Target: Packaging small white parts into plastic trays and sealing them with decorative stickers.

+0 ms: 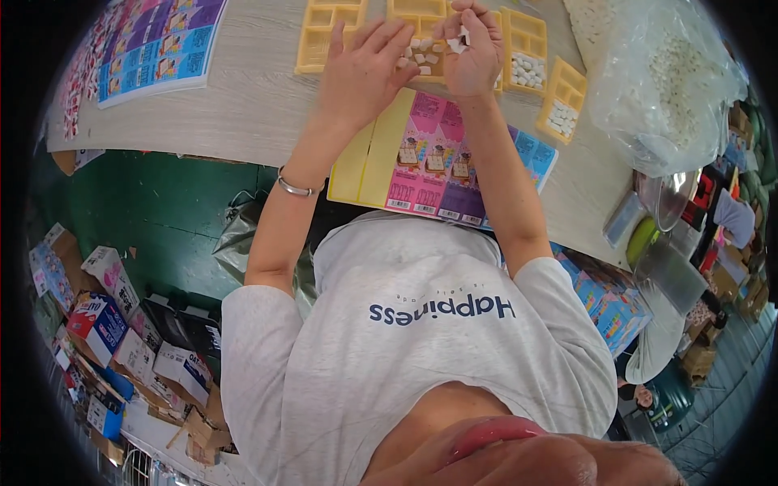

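Observation:
Over the yellow compartment trays at the table's far edge, my left hand (363,74) lies with its fingers stretched out and holds nothing I can see. Its fingertips are beside loose small white pieces (422,57) in the middle tray (417,8). To its right, my right hand (476,58) is closed, fingers curled in, around small white pieces (458,42) with a dark spot among them. Between my forearms lies a sheet of printed colourful cards (438,154), pink, purple and blue with a yellow strip.
Another yellow tray (324,36) stands at left; trays of white pieces (528,71) (562,117) stand at right. A clear plastic bag (660,89) of pale pieces sits on the table's right. Printed sheets (166,53) lie far left. Opened cartons (134,352) crowd the lower left.

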Demonstrator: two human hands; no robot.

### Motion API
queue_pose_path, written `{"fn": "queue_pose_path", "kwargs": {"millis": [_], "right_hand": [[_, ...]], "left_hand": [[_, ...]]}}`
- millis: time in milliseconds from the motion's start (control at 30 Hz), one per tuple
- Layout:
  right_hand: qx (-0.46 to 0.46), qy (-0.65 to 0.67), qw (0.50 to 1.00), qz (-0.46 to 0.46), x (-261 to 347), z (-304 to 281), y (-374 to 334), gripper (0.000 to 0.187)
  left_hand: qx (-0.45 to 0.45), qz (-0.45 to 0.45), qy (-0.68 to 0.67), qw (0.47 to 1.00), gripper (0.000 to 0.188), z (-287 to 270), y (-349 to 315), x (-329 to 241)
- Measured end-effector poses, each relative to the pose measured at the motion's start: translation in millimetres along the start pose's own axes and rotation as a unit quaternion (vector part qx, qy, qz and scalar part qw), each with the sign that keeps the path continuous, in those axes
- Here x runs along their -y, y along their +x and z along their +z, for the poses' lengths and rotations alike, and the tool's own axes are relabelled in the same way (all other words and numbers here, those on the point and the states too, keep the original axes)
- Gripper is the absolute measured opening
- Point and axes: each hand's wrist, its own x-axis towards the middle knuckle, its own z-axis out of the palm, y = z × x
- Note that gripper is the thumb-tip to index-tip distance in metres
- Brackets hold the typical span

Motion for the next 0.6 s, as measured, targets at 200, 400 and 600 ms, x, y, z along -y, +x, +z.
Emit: {"fn": "queue_pose_path", "kwargs": {"millis": [200,400,600], "right_hand": [[-0.046,-0.061,0.997,0.022,2.1,2.4,-2.2,0.014],[-0.029,-0.016,0.999,-0.002,9.4,3.5,4.8,0.016],[-0.040,-0.024,0.994,0.101,64.7,-17.2,0.6,0.013]], "left_hand": [[0.067,-0.015,0.103,0.992,0.080,-1.1,-15.6,-23.4],[0.114,-0.001,0.065,0.991,0.087,-1.4,-18.0,-29.8],[0.013,-0.027,-0.007,1.000,0.081,-13.5,-21.4,-40.1]]}}
